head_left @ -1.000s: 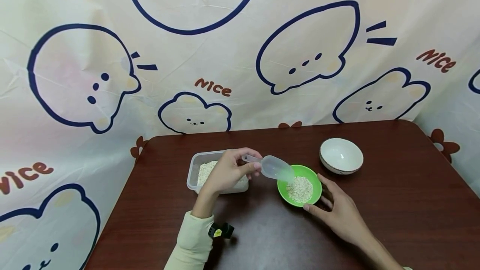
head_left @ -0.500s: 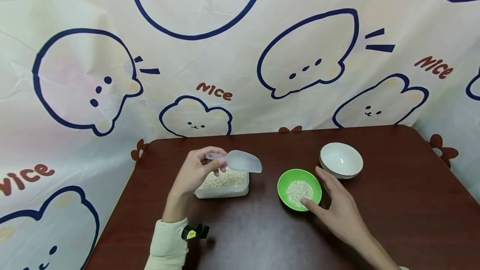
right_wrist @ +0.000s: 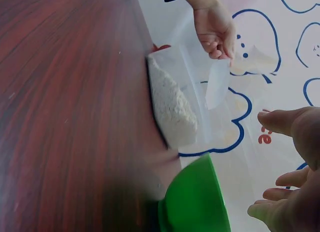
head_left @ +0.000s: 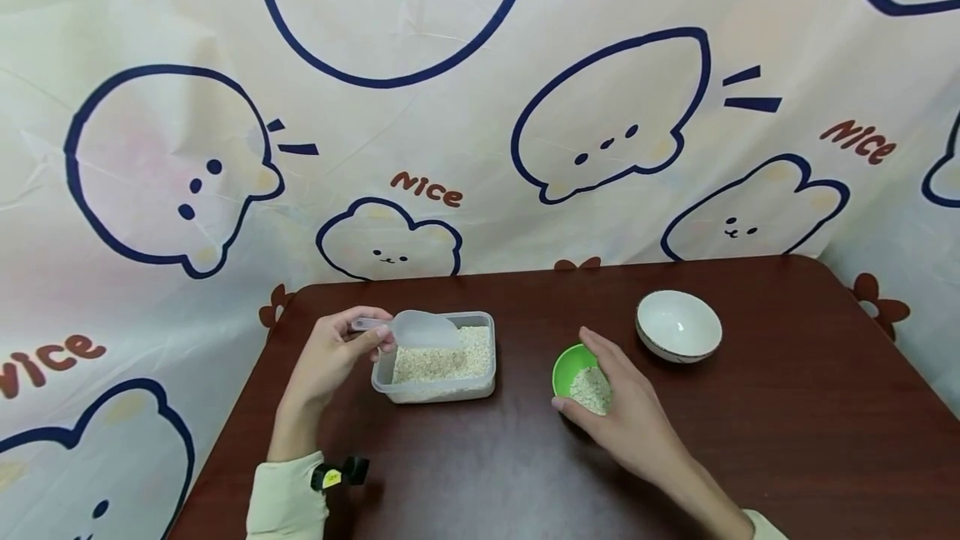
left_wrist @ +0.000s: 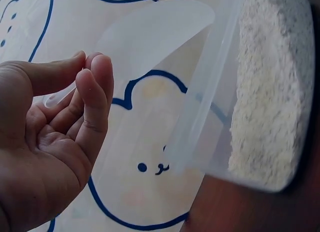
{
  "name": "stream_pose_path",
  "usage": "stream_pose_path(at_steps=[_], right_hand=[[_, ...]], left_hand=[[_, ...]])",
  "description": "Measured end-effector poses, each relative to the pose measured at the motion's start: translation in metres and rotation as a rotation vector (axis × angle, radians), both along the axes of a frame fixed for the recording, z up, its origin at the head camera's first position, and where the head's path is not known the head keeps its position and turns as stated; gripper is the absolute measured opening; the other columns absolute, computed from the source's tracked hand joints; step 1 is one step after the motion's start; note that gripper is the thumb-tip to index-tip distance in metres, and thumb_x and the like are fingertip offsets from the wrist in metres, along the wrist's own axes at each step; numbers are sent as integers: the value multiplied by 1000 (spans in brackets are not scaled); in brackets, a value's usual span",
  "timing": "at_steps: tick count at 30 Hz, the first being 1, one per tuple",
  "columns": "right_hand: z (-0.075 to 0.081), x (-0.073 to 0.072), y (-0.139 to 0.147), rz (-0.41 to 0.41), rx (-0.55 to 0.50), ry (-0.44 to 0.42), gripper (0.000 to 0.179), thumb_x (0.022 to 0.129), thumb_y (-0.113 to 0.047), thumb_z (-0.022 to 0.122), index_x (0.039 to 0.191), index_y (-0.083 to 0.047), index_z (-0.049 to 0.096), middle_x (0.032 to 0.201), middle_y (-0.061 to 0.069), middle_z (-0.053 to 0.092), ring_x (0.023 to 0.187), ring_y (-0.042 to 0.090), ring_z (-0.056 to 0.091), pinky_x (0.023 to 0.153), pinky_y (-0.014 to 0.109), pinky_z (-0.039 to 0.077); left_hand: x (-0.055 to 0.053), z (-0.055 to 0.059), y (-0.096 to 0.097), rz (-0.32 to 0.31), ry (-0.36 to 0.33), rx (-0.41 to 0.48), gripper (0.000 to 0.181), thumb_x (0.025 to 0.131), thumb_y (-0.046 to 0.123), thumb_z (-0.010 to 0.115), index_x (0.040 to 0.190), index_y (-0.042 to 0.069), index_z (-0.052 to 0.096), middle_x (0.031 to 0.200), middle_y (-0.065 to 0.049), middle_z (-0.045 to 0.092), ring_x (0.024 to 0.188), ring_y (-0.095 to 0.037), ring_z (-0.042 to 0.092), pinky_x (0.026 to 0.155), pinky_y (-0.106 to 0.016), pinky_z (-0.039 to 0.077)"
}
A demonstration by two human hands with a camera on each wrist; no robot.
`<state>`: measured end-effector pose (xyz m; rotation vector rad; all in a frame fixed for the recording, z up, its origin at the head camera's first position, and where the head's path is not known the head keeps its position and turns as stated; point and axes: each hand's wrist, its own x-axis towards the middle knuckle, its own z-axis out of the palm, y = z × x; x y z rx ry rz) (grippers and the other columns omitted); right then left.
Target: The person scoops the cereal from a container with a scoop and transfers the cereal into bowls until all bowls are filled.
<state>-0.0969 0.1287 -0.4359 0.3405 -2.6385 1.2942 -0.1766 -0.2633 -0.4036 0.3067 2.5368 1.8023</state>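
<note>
Our left hand (head_left: 326, 357) pinches the scoop (head_left: 423, 330) back at the oat tub (head_left: 442, 392), right hand (head_left: 633, 419) loose by the green bowl (head_left: 567, 362), pouring seemingly done.

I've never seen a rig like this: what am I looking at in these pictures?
No machine: a person works bare-handed. The head picture comes from a camera worn on the head, facing forward and down; the other two come from cameras on each wrist.

On the dark table stand a clear tub of pale grains, a green bowl with more pale grains, and a white bowl. The left hand has a translucent scoop in its grip, near the tub. The right hand hovers by the green bowl, fingers open, holding nothing.
</note>
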Motion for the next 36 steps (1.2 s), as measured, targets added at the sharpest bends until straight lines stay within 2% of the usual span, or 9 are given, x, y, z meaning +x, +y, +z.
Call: stream_pose_path(at_steps=[3,7,12,15,20,27,36], right_hand=[[0,-2,-8,17,-12,3,87,88,-27,91,161,-12,48,165,9,50,151,36,50,115,61,48],[-1,-5,-19,48,-30,2,88,87,-26,92,161,-8,47,166,10,49,153,37,48,116,60,47],[-1,-10,-33,75,-29,-68,90,88,-29,91,163,-9,44,169,9,46,154,33,48,115,53,50],[-2,-12,-42,87,-38,-116,91,89,-30,90,164,-11,43,170,8,43,154,32,48,114,50,52],[-6,-14,-56,111,-64,-131,90,89,-29,91,163,-10,44,169,8,45,153,30,49,117,47,50],[-16,-19,-75,166,-130,-154,89,90,-26,90,163,-6,43,167,11,46,151,30,52,116,41,51],[-23,-27,-88,197,-140,-168,90,92,-25,87,164,-1,38,168,15,42,150,32,53,114,41,52]], left_hand=[[0,0,-6,10,8,-12,22,105,6,67,120,-10,68,89,-8,78,80,-25,75,69,-29,62],[2,-1,-14,14,10,-23,22,106,8,67,120,-9,68,89,-5,76,79,-23,73,69,-29,62],[4,-4,-25,11,2,-62,21,106,7,66,119,-9,69,89,-4,76,77,-18,74,69,-31,63],[5,-5,-31,4,-4,-95,20,106,7,66,119,-9,68,90,-6,76,78,-19,74,70,-31,63],[6,-4,-38,-2,-22,-154,19,105,8,69,118,-6,70,92,-12,75,78,-21,72,73,-34,64],[5,-3,-41,-46,-60,-193,21,103,9,71,118,-5,71,90,-15,75,79,-28,72,72,-31,63],[2,-6,-39,-100,-88,-182,23,102,7,71,118,-9,70,90,-20,75,77,-23,71,72,-33,64]])
